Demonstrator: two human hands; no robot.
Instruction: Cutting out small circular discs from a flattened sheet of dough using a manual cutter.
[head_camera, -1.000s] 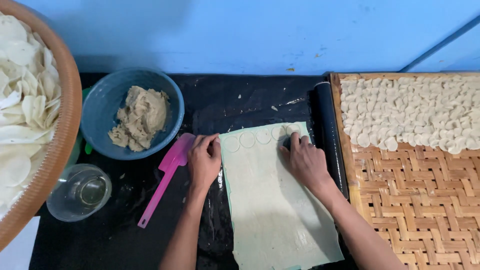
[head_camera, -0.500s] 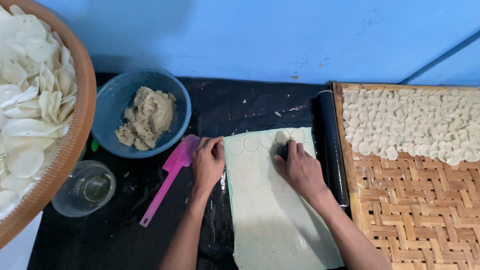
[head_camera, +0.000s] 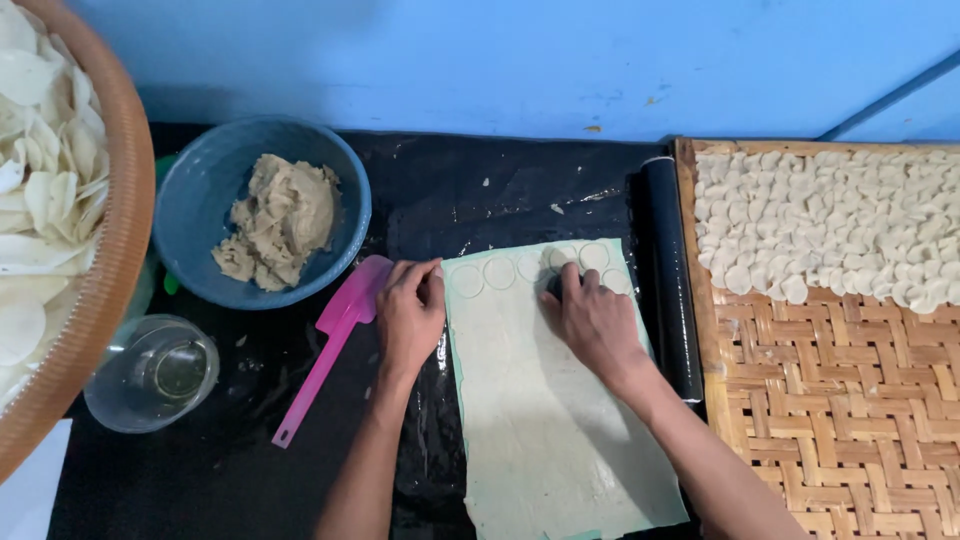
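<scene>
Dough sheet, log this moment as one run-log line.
left hand: flat on dough sheet edge | right hand: pressing small dark cutter into sheet | cut circles along top | pink scraper beside left hand

Left side: blue bowl (head_camera: 200, 215) with a lump of beige dough (head_camera: 280, 220). Just below it, clear glass (head_camera: 152, 373) on black mat (head_camera: 480, 190). Pink spatula (head_camera: 325, 350) slanting between bowl and glass side. Far left: big round basket (head_camera: 115, 250) heaped with pale chips (head_camera: 40, 180). Far right: woven tray (head_camera: 850, 400), its upper part covered with small pale discs (head_camera: 830, 225). Black roller (head_camera: 670, 270) lying along the tray's left edge. Behind everything, blue wall (head_camera: 500, 60).
</scene>
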